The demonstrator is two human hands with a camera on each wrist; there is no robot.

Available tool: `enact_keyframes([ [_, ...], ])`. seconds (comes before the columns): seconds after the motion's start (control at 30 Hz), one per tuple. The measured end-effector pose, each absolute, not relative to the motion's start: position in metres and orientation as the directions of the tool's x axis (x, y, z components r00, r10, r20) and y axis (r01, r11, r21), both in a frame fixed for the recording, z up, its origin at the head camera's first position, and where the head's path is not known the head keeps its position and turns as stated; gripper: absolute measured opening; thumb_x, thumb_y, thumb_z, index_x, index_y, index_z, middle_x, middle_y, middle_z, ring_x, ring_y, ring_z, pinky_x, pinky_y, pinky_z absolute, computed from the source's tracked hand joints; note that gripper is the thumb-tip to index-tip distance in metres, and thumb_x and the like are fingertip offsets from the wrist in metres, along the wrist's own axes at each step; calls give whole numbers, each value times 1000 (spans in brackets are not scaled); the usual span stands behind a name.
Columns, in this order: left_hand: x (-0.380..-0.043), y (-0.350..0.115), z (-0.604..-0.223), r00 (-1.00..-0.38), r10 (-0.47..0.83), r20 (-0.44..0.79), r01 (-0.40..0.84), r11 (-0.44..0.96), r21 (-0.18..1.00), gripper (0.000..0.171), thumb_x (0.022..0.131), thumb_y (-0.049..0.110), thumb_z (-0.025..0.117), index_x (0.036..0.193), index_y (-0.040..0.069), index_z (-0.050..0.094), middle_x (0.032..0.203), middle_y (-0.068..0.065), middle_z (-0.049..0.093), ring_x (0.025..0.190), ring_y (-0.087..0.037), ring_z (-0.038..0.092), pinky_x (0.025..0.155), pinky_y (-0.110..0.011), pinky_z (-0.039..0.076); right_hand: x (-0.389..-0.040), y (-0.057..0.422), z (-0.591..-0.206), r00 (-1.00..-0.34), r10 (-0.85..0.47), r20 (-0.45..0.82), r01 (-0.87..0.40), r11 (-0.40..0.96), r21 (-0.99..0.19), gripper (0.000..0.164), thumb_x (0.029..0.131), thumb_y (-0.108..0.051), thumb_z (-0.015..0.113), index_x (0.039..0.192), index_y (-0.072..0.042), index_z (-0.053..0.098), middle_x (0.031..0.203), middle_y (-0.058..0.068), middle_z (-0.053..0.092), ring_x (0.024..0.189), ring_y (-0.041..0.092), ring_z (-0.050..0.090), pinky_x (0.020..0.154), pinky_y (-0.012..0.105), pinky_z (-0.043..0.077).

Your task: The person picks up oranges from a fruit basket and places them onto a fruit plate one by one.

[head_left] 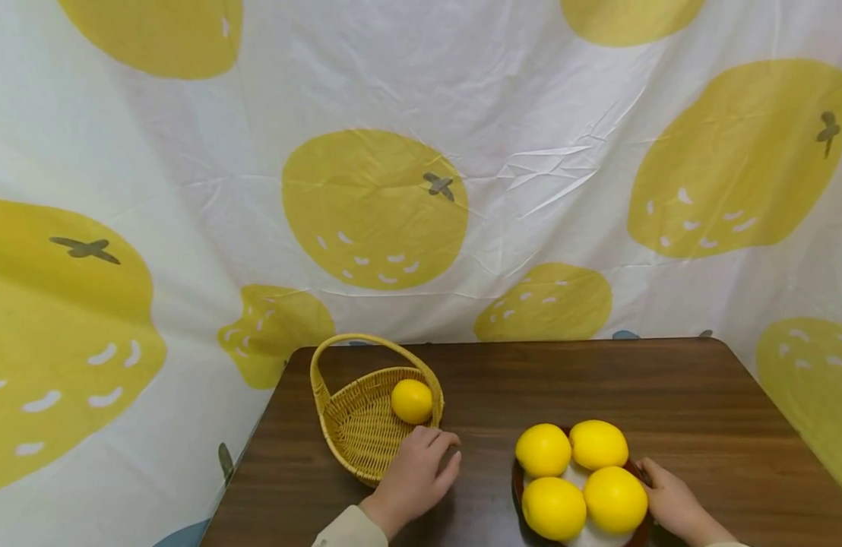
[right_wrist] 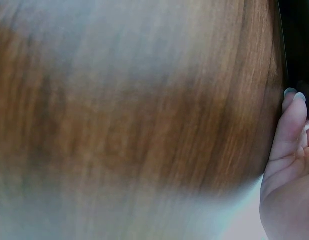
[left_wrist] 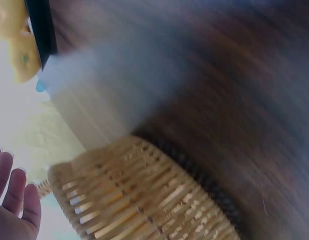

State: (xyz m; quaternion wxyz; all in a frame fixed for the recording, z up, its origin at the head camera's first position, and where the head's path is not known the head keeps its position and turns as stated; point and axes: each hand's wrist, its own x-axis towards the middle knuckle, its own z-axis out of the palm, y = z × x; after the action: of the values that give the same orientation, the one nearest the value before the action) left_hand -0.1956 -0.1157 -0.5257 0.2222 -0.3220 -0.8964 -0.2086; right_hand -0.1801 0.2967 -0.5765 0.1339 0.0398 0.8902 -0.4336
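Observation:
A wicker basket (head_left: 366,437) with a tall arched handle stands at the left of the table, and one yellow lemon (head_left: 412,401) lies inside it. My left hand (head_left: 416,475) is beside the basket's near right side, fingers loosely bent around nothing. In the left wrist view, fingers (left_wrist: 30,207) show apart from the woven basket wall (left_wrist: 144,195). Several yellow lemons (head_left: 554,507) sit on a round plate (head_left: 577,477) with a white middle and dark rim. My right hand (head_left: 677,501) grips the plate's right edge; its thumb (right_wrist: 290,125) shows in the right wrist view.
Both containers stand on a dark brown wooden table (head_left: 489,380), the basket left of the plate. A white cloth printed with yellow fruit (head_left: 517,114) hangs behind the table and along its sides.

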Motion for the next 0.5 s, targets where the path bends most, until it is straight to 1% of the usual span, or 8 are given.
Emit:
enact_keyframes([
  [0.17,-201,-124,-521,-734,458,502,624,746,232,13,96,23,66,106,15,69,94,4,67,85,-12,57,79,-30,53,-180,297,-576,-961,-44,-271,185,626,-758,29,106,-23,48,120,1,55,92,5,62,77,20,55,63,35,50],
  [0.33,-205,-131,-517,-730,449,515,617,758,213,10,94,18,66,104,14,67,93,4,65,85,-12,57,77,-31,53,-180,296,-575,-962,-41,-271,187,625,-758,28,106,-22,48,119,1,55,90,5,61,75,20,55,62,35,49],
  [0.5,-211,-136,-517,-755,427,497,593,768,241,11,94,15,64,105,11,64,94,2,64,86,-13,57,77,-32,53,-179,296,-575,-963,-42,-266,183,622,-761,27,105,-22,49,118,1,55,89,5,61,75,20,55,62,35,49],
])
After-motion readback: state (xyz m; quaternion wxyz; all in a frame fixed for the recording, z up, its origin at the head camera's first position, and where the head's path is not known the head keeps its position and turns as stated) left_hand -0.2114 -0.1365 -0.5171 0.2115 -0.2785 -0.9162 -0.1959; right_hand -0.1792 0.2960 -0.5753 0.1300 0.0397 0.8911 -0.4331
